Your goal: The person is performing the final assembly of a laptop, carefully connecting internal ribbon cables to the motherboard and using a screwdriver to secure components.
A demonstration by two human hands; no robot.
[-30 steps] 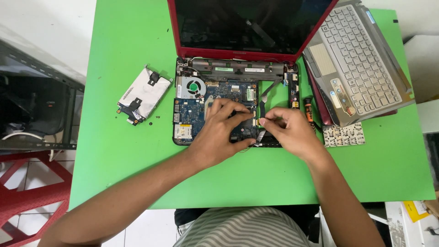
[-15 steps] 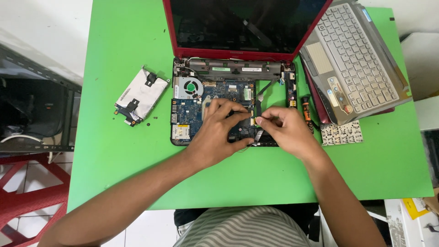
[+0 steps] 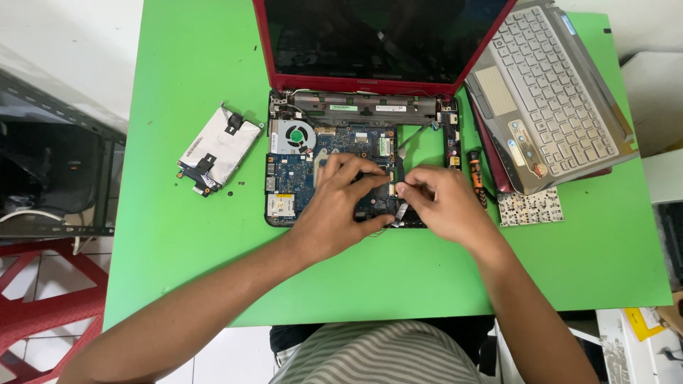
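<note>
**Desk:** What is in hand on the green table [image 3: 178,270]?

**Operator:** I read this as the connector stage of stripping an opened red laptop [image 3: 356,153]. My left hand [image 3: 340,206] lies over the bare blue motherboard [image 3: 299,181], fingers curled down onto it near the middle. My right hand [image 3: 441,203] meets it from the right, fingertips [image 3: 403,189] pinched together at a small part or ribbon end on the board's right edge. What exactly sits in that pinch I cannot tell; it is too small.

**Desk:** And the next move?

**Operator:** In my judgement, a fine, gentle pull with the board held steady, since cables like this tear easily.

**Desk:** The count?

**Operator:** One motherboard with one round fan [image 3: 293,136]. One hard drive [image 3: 219,148] in its bracket, well apart to the left. One orange-handled screwdriver [image 3: 475,174] just right of the chassis. One grey keyboard deck [image 3: 551,92] propped at the upper right, one loose key sheet [image 3: 530,208] below it.
</note>
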